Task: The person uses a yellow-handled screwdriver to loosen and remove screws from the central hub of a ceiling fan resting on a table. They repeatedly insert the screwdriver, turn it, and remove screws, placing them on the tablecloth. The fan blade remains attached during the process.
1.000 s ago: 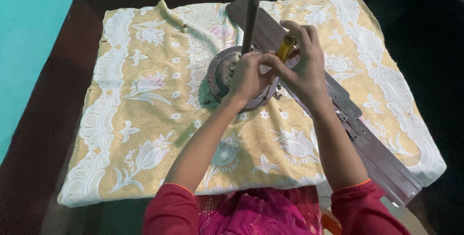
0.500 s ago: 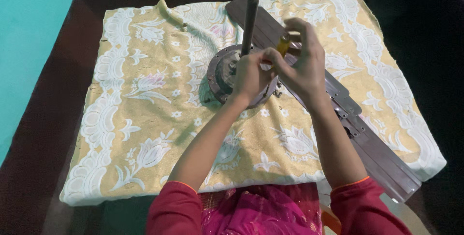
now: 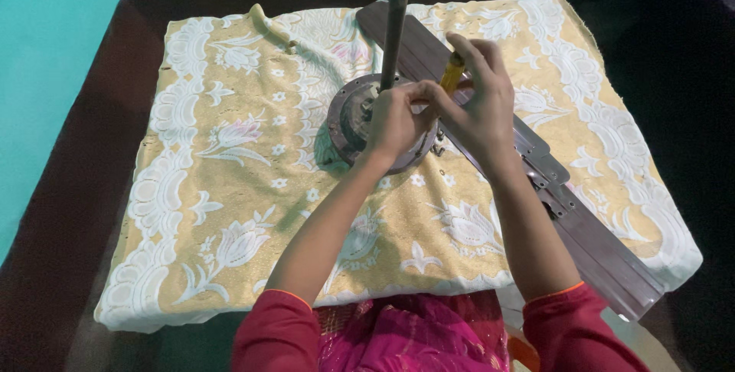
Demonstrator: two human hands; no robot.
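Observation:
A round grey ceiling-fan motor [image 3: 351,115] lies on a yellow and white floral cloth [image 3: 230,188], with a dark rod [image 3: 396,20] standing up from its middle. Long grey-brown fan blades [image 3: 582,226] stretch from it toward the lower right and upper left. My right hand [image 3: 478,96] grips a yellow-handled screwdriver [image 3: 452,75] just right of the rod, above the motor's edge. My left hand [image 3: 394,119] is closed over the motor's top, fingertips pinched against the screwdriver's lower end. The tool's tip is hidden by my fingers.
The cloth covers a low pad on a dark brown floor [image 3: 69,219]. A teal wall [image 3: 46,50] runs along the left and top. A fold of cloth [image 3: 268,24] bunches near the upper left of the motor. My pink-clad lap [image 3: 413,337] is at the bottom edge.
Both hands stay at the motor; the right hand has turned slightly on the screwdriver, with the handle shifting a little. The view has tilted marginally.

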